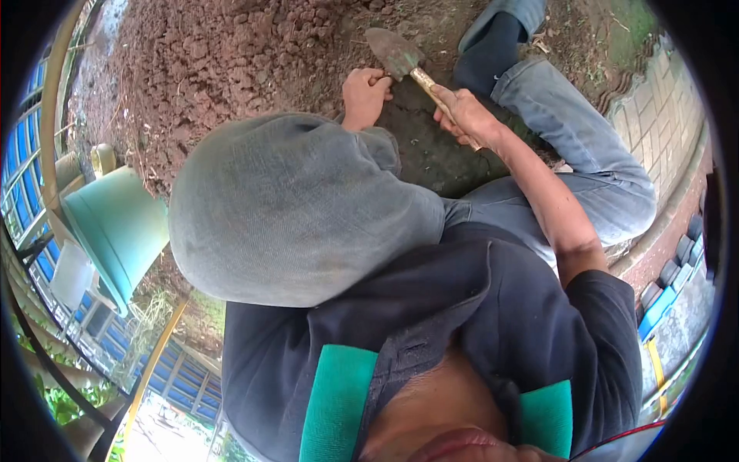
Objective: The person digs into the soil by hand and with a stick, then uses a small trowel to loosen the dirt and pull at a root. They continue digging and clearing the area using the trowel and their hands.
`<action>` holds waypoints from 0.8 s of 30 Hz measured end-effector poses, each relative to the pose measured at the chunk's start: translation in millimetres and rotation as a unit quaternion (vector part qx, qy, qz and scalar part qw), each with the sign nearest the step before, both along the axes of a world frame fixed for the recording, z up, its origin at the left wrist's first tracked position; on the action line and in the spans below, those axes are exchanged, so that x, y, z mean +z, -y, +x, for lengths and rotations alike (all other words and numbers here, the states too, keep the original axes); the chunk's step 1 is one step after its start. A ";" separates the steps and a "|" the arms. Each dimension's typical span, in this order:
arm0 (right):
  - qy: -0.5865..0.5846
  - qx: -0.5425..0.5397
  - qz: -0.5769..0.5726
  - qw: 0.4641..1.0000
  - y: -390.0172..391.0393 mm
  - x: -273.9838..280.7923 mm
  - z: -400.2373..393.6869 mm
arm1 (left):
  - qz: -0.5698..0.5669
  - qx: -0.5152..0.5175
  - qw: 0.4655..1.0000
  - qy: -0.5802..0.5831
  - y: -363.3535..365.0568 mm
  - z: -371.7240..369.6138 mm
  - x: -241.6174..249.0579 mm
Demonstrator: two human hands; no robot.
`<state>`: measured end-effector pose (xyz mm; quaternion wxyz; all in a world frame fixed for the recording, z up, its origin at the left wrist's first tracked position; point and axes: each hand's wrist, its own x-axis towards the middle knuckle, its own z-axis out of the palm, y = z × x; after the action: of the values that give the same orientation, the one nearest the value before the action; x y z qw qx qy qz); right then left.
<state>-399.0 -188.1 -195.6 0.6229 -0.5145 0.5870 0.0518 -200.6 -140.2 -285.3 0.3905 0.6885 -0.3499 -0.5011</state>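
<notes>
My right hand is closed around the wooden handle of a hand trowel. The trowel's soil-smeared metal blade points up and to the left, above the ground. Just below and left of the blade is my left hand, its fingers curled together in a pinch. What those fingers hold, if anything, is too small to make out. Reddish-brown loose soil spreads beyond my left hand, and darker, smoother soil lies beneath both hands.
My bent knee in grey trousers covers much of the middle. My other leg is folded at the right, by a paved path. A green plastic pot stands at the left, near a blue slatted fence.
</notes>
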 end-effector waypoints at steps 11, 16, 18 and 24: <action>0.026 0.005 -0.428 0.904 -24.7 56.6 19.7 | -0.019 0.063 0.996 -0.058 -10.1 3.4 -20.8; -0.032 0.124 -0.228 0.965 -25.7 -33.3 -2.4 | -0.048 -0.062 0.987 0.143 -4.6 8.5 -3.6; -0.022 -0.033 0.083 0.996 0.2 8.2 -1.5 | -0.019 -0.093 0.985 0.145 4.4 9.5 5.3; 0.044 -0.098 -0.056 0.993 5.1 28.1 -7.2 | -0.066 -0.177 0.950 0.249 2.1 6.9 15.6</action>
<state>-406.2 -193.2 -167.5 0.6207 -0.4902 0.6084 -0.0651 -193.6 -142.3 -269.7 0.2403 0.6912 -0.5845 -0.3505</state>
